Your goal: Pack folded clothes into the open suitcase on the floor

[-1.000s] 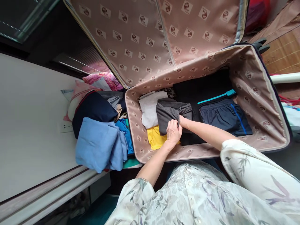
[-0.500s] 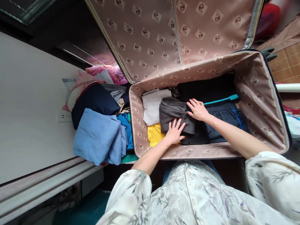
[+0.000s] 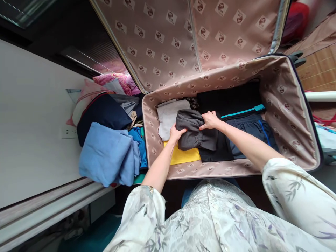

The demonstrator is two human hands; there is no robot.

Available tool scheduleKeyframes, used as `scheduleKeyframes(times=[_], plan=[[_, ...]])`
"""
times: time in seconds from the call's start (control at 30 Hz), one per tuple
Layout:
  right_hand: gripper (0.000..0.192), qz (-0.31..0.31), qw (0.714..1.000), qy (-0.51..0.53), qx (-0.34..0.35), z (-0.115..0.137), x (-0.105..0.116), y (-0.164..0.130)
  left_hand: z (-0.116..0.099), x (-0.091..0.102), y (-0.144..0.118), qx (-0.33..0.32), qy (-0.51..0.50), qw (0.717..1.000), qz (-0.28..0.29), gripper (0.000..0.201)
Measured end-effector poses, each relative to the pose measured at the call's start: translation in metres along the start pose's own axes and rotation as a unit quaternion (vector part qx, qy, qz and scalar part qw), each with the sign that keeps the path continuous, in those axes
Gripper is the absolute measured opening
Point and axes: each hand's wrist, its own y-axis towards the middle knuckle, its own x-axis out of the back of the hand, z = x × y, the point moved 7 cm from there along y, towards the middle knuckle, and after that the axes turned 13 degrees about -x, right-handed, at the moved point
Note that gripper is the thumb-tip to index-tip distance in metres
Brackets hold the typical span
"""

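The dark grey folded knit garment [image 3: 195, 131] lies inside the open fabric-lined suitcase [image 3: 286, 115], toward its left end, on top of a yellow cloth [image 3: 183, 155] and a black garment [image 3: 223, 148], just beside a light grey folded cloth [image 3: 168, 115]. The left hand [image 3: 176, 134] has its grip clenched on the garment's left edge, and the right hand [image 3: 210, 120] grasps its upper right edge. Beside the suitcase's left wall sits a pile with a light blue folded cloth [image 3: 107, 154] and a navy cloth [image 3: 102, 113].
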Motion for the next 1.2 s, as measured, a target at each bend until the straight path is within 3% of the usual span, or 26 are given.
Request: scheduleKeyframes(times=[0.07,0.17,0.23,0.3,0.43,0.53,0.63,0.7,0.77,0.83,0.93,1.1,1.2], plan=[[0.061,0.008,1.0,-0.012,0.019,0.004,0.003,-0.008,-0.006,-0.006,-0.008,-0.02,-0.063,0.996,0.062,0.067],[0.068,0.013,1.0,-0.002,0.013,-0.001,0.007,-0.023,-0.017,-0.014,-0.028,-0.082,-0.1,0.981,0.148,0.089],[0.071,0.032,0.999,0.009,-0.011,-0.008,0.009,-0.03,-0.016,-0.014,-0.039,-0.081,-0.074,0.981,0.159,0.094],[0.064,0.05,0.998,0.01,-0.025,-0.012,0.015,-0.035,-0.012,-0.008,-0.045,-0.045,-0.041,0.99,0.131,0.082],[0.041,0.084,0.994,0.064,0.027,0.004,0.037,-0.044,-0.019,0.026,-0.062,-0.003,-0.071,0.993,0.09,0.059],[0.05,0.109,0.981,0.139,0.079,0.032,0.041,-0.051,-0.02,0.066,-0.087,0.017,-0.063,0.994,0.086,0.06],[0.066,0.021,0.992,0.101,0.073,0.057,0.033,-0.053,-0.001,0.101,-0.116,0.059,0.087,0.992,0.068,0.074],[0.068,-0.08,0.995,0.049,0.031,0.064,0.029,-0.053,0.009,0.107,-0.131,0.049,0.209,0.974,0.078,0.09],[0.064,-0.141,0.99,0.019,-0.006,0.064,0.023,-0.057,0.01,0.099,-0.14,-0.007,0.298,0.948,0.11,0.098],[0.058,-0.143,0.99,0.001,-0.002,0.06,0.014,-0.063,0.004,0.085,-0.145,-0.073,0.353,0.922,0.143,0.094],[0.053,-0.097,0.994,-0.047,0.001,0.04,-0.005,-0.077,-0.006,0.07,-0.15,-0.121,0.394,0.89,0.193,0.08],[0.065,-0.013,0.989,-0.055,-0.135,-0.012,-0.045,-0.092,-0.023,0.045,-0.147,-0.17,0.4,0.865,0.251,0.069],[0.045,0.002,0.991,-0.002,-0.132,-0.01,-0.061,-0.086,-0.033,0.021,-0.134,-0.205,0.395,0.855,0.267,0.072]])
